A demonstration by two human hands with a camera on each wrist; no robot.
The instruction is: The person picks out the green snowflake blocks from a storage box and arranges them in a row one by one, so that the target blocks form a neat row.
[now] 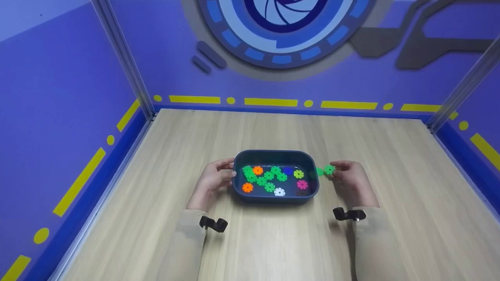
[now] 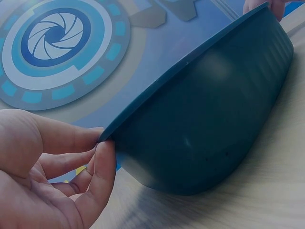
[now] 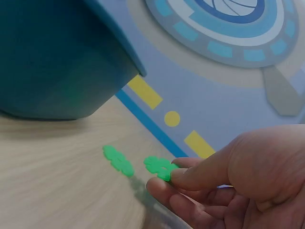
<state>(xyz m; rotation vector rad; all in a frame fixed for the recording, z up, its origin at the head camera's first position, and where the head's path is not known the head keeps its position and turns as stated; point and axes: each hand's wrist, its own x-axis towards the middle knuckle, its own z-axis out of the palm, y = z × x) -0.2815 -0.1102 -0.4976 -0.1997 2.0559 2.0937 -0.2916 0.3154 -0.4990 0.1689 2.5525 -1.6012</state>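
A dark blue-grey plastic tub (image 1: 276,199) stands on the wooden table, holding several notched snowflake discs in green, orange, yellow, pink, white and blue. My left hand (image 1: 213,179) pinches the tub's left rim between thumb and fingers, as the left wrist view shows closely. Right of the tub, my right hand (image 1: 350,179) pinches a green snowflake disc (image 3: 159,167) by its edge. A second green disc (image 3: 118,161) is on the table between that hand and the tub, partly hidden by the rim in the head view.
The pale wood table (image 1: 273,242) is bounded by blue printed panels (image 1: 175,82) at the back and both sides. Metal posts (image 1: 125,58) mark the corners. A black wrist mount (image 1: 213,223) sits on the left sleeve, with another (image 1: 349,214) on the right.
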